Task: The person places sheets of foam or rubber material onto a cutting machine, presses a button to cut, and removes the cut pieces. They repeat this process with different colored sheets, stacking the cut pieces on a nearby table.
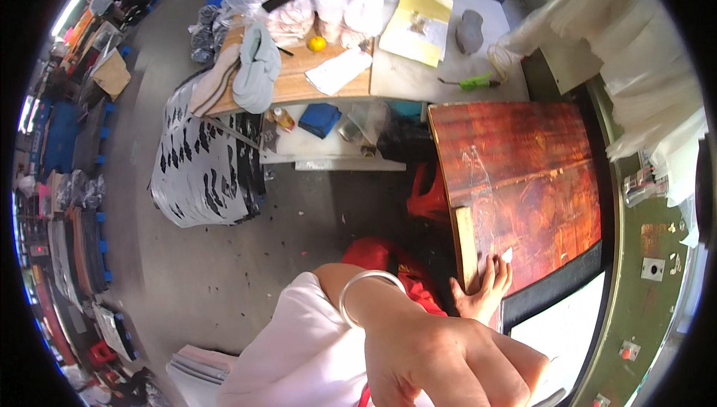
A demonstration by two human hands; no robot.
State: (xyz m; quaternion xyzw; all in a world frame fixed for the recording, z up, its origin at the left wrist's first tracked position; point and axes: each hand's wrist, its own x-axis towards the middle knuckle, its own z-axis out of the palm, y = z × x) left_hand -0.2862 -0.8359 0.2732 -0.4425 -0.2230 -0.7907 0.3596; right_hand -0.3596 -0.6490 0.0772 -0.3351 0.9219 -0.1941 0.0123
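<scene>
Hands apart: right hand down at the wood strip, left hand raised near my face

With my right fingers spread over the near left corner of the red-brown tabletop, I have the thumb off to the left, by the strip's near end. I can't tell whether I am pinching the wood or only resting beside it. A small white scrap sits right at those fingertips. My left fingers curl away from view, so what they hold, if anything, I can't tell.

I judge this to be a steadying or placing step at the table's edge. The next move probably calls for a firm right hand and a clear view past my left.

The pale strip lies along the tabletop's left edge, its long axis running away from me, its far end leaning slightly left, toward the cluttered bench.
</scene>
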